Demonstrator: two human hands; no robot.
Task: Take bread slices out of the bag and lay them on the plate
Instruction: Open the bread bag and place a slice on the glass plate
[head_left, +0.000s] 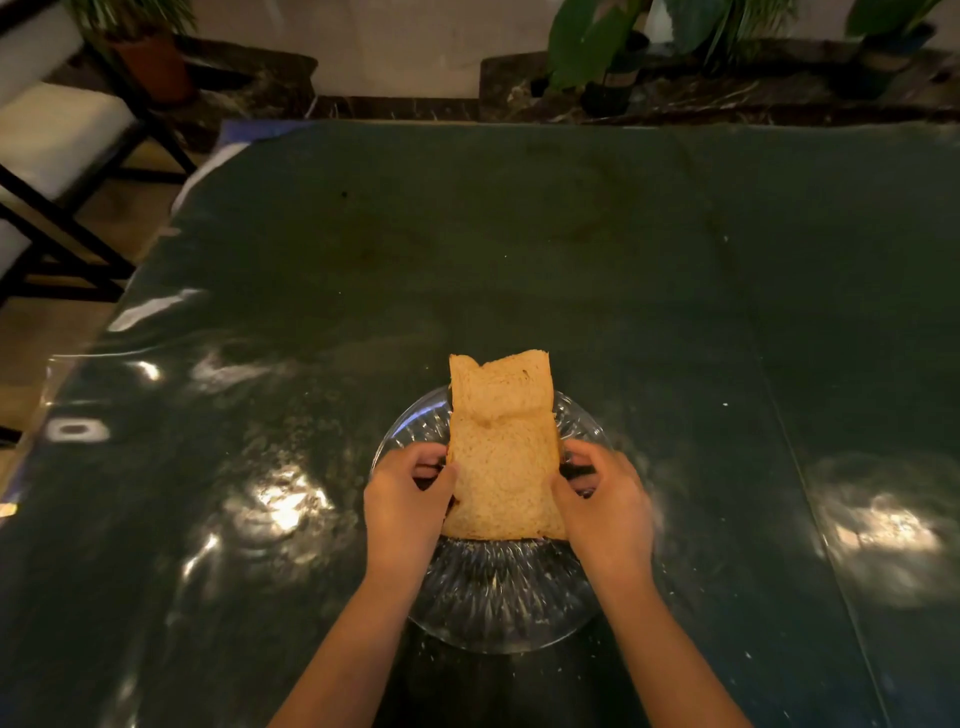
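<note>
Where the two bare forearms come up from the near edge of the table (571, 249), they meet over a clear ribbed glass plate (498, 597) that sits close to that edge, about midway along it. The left hand (402, 506) and the right hand (605, 506) each pinch one side of the bread (501, 467), thumb on the upper face and fingers curled behind, so both grips are narrow and closed on the crumb. The bread stands tilted above the middle of the plate, its lower crust just over the glass; whether that crust touches the plate cannot be told. What is held looks like two slices, one behind the other, the rear one rising higher with a notched top edge, though the exact count is not clear. The near part of the plate is bare and shows its radial ribs.

Beyond the plate, the table top is dark green under a glossy clear cover that throws back bright patches of light toward its left and right edges. A few pale crumbs lie scattered toward the right edge. No bag can be made out anywhere on the top.

Past the far left corner stands a chair (62, 156) with a dark frame and pale cushions. Along the far edge, on a dark stone ledge, stand potted plants (597, 57), their leaves blurred.
</note>
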